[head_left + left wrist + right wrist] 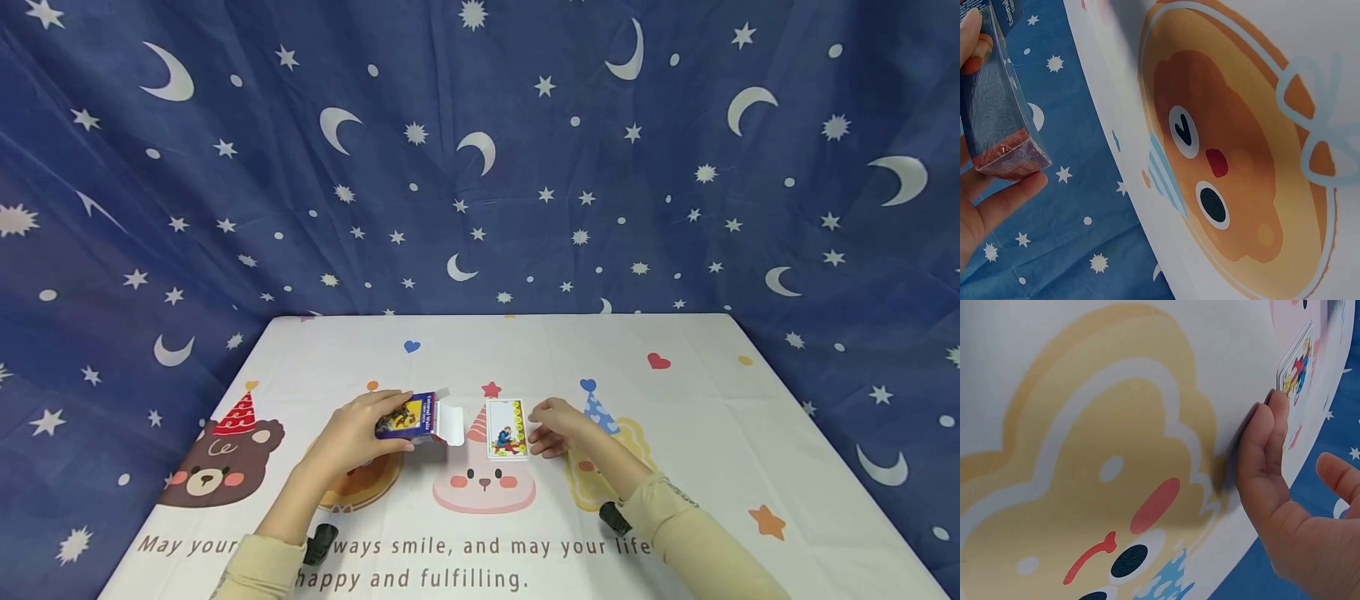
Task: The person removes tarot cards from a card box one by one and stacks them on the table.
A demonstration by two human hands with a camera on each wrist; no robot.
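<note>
My left hand (358, 427) grips a blue tarot card box (408, 417) between thumb and fingers, above the table. The box's white end flap (451, 425) stands open toward the right. In the left wrist view, the box (1000, 103) shows its closed end. A tarot card (507, 429), picture side up, lies on the tablecloth to the right of the box; whether others lie beneath it I cannot tell. At the card's right edge is my right hand (558, 427), its fingers loosely bent and thumb apart in the right wrist view. Contact with the card (1297, 369) is unclear.
A white tablecloth (697, 417) with printed cartoon animals and lettering covers the table. Behind it hangs a dark blue curtain (517, 250) with moons and stars. Black straps (320, 543) are at both wrists.
</note>
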